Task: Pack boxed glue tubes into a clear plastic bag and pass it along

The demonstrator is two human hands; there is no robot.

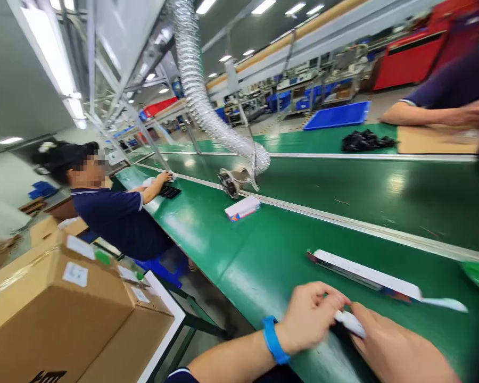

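Low in the head view, my left hand (309, 314), with a blue band at the wrist, has its thumb and fingers pinched together. My right hand (397, 340) meets it at the fingertips. Between them is a small white piece (350, 323) with a rounded end, gripped by both hands; blur and fingers hide its exact kind. Just beyond my hands, a long narrow box (367, 271) with a white top lies on the green work surface (255, 266). A flat white strip (447, 304) juts from the box's right end.
A silvery flexible duct (199, 90) hangs above the bench. Farther along lies a white box (242, 207). At the left, a co-worker (112, 207) handles things beside large cartons (56, 303). Another person's arm (435, 114) rests across the bench near a black bundle (367, 140).
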